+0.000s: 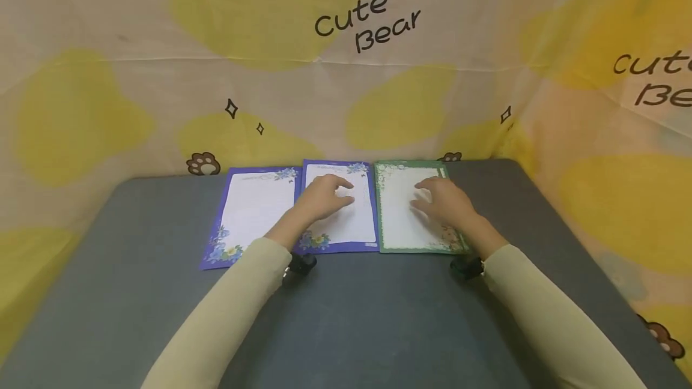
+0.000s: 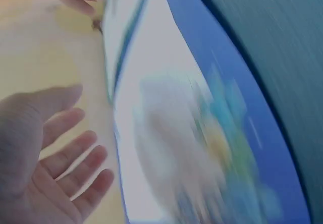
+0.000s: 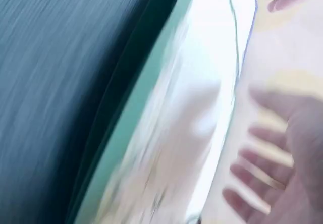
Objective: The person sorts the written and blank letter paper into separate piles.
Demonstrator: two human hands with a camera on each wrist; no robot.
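Three bordered paper pads lie side by side on the table. In the head view the left purple-bordered pad is turned slightly, with blue flowers at its corners. Over the middle purple-bordered pad hovers my left hand, fingers spread and holding nothing. A green-bordered pad lies at the right, and my right hand is above it with fingers apart and nothing in them. The palms face each other. Both wrist views show relaxed, separated fingers beside the pads, with blur on the pad surfaces.
The dark grey table extends in front of the pads and to both sides. Behind it hangs a yellow-patterned cloth, close to the pads' far edges. A black wrist device sits on the left wrist, another on the right.
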